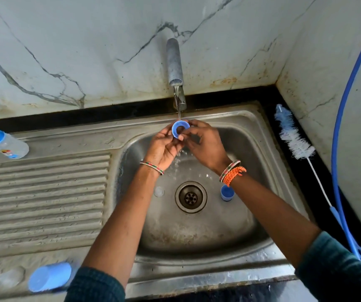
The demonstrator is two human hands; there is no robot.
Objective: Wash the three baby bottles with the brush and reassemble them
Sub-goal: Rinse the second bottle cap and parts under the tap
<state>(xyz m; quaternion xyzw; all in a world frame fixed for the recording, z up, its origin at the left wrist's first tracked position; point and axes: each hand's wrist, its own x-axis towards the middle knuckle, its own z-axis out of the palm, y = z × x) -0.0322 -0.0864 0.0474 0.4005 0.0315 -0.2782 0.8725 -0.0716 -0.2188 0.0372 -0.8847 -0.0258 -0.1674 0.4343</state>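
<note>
Both hands raised over the sink basin (197, 232), under the thin stream from the tap (174, 62). Left hand (164, 147) curled round the lower edge of a blue bottle ring (180, 126), fingers pinching it; right hand (205, 144) pinching the same ring from the other side, fingertips meeting the left ones. Ring tilted with its opening toward the camera, water landing on its top edge. Bangles on both wrists, an orange cord on the right one.

Down in the basin, right of the drain (191, 197), a blue cap (227, 193) standing upright; left of the drain, a small clear piece (159, 191), too faint to name. On the dark bench at the right, the bottle brush (295, 138) lying with bristles toward the wall. On the ribbed drainboard (44, 192), far left, a clear bottle (5, 142) with a blue top lying down, its label too small to read. Near the front edge, another blue-capped bottle (49, 277), blurred.
</note>
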